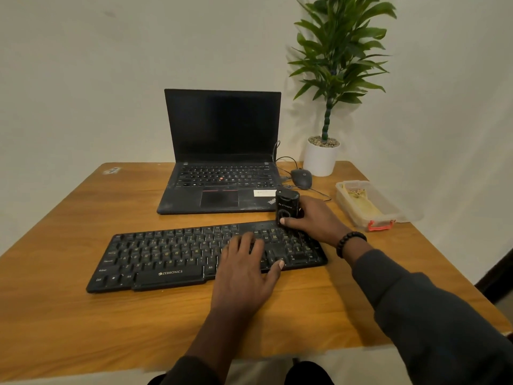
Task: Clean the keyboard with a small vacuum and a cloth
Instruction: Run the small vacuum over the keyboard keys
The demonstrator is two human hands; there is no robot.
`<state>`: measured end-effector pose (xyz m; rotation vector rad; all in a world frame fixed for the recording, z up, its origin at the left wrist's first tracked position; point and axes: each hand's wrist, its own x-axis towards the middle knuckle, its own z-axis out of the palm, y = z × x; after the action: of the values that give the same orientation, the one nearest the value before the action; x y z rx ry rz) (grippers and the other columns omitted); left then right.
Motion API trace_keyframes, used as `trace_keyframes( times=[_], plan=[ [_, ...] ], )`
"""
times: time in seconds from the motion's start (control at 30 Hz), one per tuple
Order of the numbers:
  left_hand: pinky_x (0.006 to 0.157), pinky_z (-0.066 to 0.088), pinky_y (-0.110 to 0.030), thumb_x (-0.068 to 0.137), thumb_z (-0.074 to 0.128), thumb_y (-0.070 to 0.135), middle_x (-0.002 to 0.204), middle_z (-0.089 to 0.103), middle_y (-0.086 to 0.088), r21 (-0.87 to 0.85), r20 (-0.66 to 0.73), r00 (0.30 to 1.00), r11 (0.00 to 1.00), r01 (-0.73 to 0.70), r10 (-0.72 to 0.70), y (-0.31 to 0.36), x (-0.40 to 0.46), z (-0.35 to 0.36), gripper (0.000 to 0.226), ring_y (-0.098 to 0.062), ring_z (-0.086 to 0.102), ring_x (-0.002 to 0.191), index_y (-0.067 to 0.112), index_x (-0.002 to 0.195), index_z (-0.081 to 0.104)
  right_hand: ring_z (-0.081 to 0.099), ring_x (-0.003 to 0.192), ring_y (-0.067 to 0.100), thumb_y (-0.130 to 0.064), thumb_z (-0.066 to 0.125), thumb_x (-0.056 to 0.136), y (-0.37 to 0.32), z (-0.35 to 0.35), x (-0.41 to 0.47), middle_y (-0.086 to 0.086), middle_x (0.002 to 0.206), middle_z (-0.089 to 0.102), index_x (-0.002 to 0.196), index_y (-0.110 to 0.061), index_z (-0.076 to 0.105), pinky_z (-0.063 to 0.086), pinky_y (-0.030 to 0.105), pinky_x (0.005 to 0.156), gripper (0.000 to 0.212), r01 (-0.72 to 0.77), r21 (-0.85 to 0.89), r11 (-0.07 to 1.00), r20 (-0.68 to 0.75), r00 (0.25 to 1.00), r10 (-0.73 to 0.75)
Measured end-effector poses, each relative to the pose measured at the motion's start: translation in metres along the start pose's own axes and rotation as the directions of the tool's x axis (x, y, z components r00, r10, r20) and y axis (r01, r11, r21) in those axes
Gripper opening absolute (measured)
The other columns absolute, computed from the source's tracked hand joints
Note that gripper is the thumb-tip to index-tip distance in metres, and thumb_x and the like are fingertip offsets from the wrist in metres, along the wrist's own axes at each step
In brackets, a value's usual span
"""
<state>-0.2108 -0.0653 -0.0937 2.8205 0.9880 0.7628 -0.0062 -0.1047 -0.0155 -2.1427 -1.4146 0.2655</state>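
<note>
A black plastic keyboard (pixel 177 259) and black laptop (pixel 222 162) sit on the orange-brown wood-grain worktop (pixel 83 329); a yellow cloth (pixel 363 202) fills a clear plastic box (pixel 399 215) with orange-red clasps; the plant pot (pixel 320 159) is white.

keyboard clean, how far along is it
Early. Done: nothing the frame proves. In hand: right hand holds the vacuum upright at the keyboard's right end; left hand rests flat on the keys. Left: the cloth lies in its box, unused.
</note>
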Motion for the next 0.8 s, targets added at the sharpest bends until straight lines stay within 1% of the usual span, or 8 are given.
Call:
trace_keyframes(
  times=[0.2, 0.27, 0.37, 0.47, 0.57, 0.63, 0.73, 0.8],
  plan=[
    [0.105, 0.037, -0.035, 0.095, 0.032, 0.067, 0.134, 0.045, 0.002, -0.009, -0.015, 1.000, 1.000, 0.003, -0.004, 0.000, -0.001, 0.001, 0.057, -0.017, 0.038, 0.123, 0.022, 0.126, 0.051, 0.064, 0.098, 0.008, -0.042, 0.074, 0.080, 0.012, -0.012, -0.041, -0.003, 0.112, 0.067, 0.121, -0.020, 0.056, 0.055, 0.032, 0.087, 0.051, 0.010, 0.120, 0.993, 0.212, 0.977, -0.036],
    [0.103, 0.037, -0.035, 0.095, 0.033, 0.066, 0.132, 0.045, 0.003, -0.009, -0.018, 1.000, 1.000, -0.003, 0.003, 0.000, -0.001, 0.000, 0.056, -0.016, 0.038, 0.122, 0.022, 0.125, 0.051, 0.065, 0.098, 0.012, -0.050, 0.074, 0.076, 0.018, -0.018, -0.049, -0.003, 0.109, 0.069, 0.121, -0.023, 0.056, 0.056, 0.037, 0.087, 0.055, -0.020, 0.148, 0.989, 0.282, 0.959, -0.023],
    [0.101, 0.037, -0.034, 0.094, 0.034, 0.065, 0.130, 0.046, 0.003, -0.011, -0.025, 1.000, 1.000, -0.007, 0.006, 0.000, -0.001, 0.000, 0.055, -0.016, 0.039, 0.119, 0.022, 0.124, 0.051, 0.065, 0.103, 0.012, -0.042, 0.073, 0.080, 0.020, -0.023, -0.046, -0.003, 0.111, 0.069, 0.120, -0.023, 0.056, 0.053, 0.037, 0.093, 0.048, -0.112, 0.239, 0.965, 0.367, 0.930, 0.017],
    [0.099, 0.038, -0.034, 0.095, 0.035, 0.065, 0.129, 0.047, 0.003, -0.014, -0.040, 0.999, 1.000, -0.005, 0.005, 0.000, -0.001, 0.001, 0.054, -0.016, 0.040, 0.118, 0.022, 0.122, 0.053, 0.064, 0.105, 0.012, -0.038, 0.073, 0.083, 0.013, -0.018, -0.031, -0.004, 0.113, 0.067, 0.122, -0.020, 0.057, 0.052, 0.032, 0.092, 0.046, -0.089, 0.205, 0.975, 0.316, 0.949, 0.021],
    [0.099, 0.039, -0.035, 0.095, 0.037, 0.064, 0.127, 0.048, 0.002, -0.007, -0.053, 0.999, 1.000, -0.001, 0.001, 0.001, 0.000, 0.002, 0.052, -0.017, 0.042, 0.117, 0.021, 0.120, 0.054, 0.061, 0.103, 0.014, -0.036, 0.072, 0.083, 0.002, -0.013, -0.011, -0.002, 0.113, 0.065, 0.120, -0.015, 0.058, 0.049, 0.025, 0.083, 0.045, 0.017, -0.034, 0.999, 0.054, 0.998, -0.015],
    [0.099, 0.039, -0.035, 0.095, 0.038, 0.063, 0.127, 0.049, 0.001, -0.007, -0.054, 0.999, 1.000, -0.001, 0.001, 0.000, 0.000, 0.002, 0.052, -0.017, 0.042, 0.117, 0.021, 0.120, 0.054, 0.062, 0.098, 0.012, -0.036, 0.074, 0.082, -0.001, -0.011, -0.004, -0.001, 0.110, 0.067, 0.116, -0.015, 0.061, 0.049, 0.027, 0.083, 0.042, 0.006, 0.021, 1.000, -0.020, 1.000, -0.005],
    [0.099, 0.038, -0.034, 0.095, 0.036, 0.065, 0.130, 0.047, 0.002, -0.007, -0.039, 0.999, 1.000, 0.005, -0.005, 0.000, 0.000, 0.001, 0.053, -0.017, 0.041, 0.118, 0.022, 0.122, 0.053, 0.061, 0.096, 0.006, -0.041, 0.073, 0.081, -0.002, -0.007, -0.004, -0.007, 0.108, 0.066, 0.115, -0.021, 0.060, 0.050, 0.029, 0.087, 0.042, -0.069, 0.182, 0.981, 0.131, 0.990, 0.045],
    [0.100, 0.038, -0.035, 0.095, 0.034, 0.065, 0.130, 0.047, 0.003, -0.009, -0.034, 0.999, 1.000, 0.004, -0.005, 0.000, 0.000, 0.001, 0.054, -0.017, 0.041, 0.119, 0.022, 0.122, 0.053, 0.061, 0.100, 0.008, -0.042, 0.072, 0.082, 0.002, -0.007, -0.004, -0.009, 0.108, 0.064, 0.118, -0.021, 0.057, 0.049, 0.028, 0.087, 0.045, -0.059, 0.123, 0.991, 0.178, 0.983, 0.036]
  ],
)
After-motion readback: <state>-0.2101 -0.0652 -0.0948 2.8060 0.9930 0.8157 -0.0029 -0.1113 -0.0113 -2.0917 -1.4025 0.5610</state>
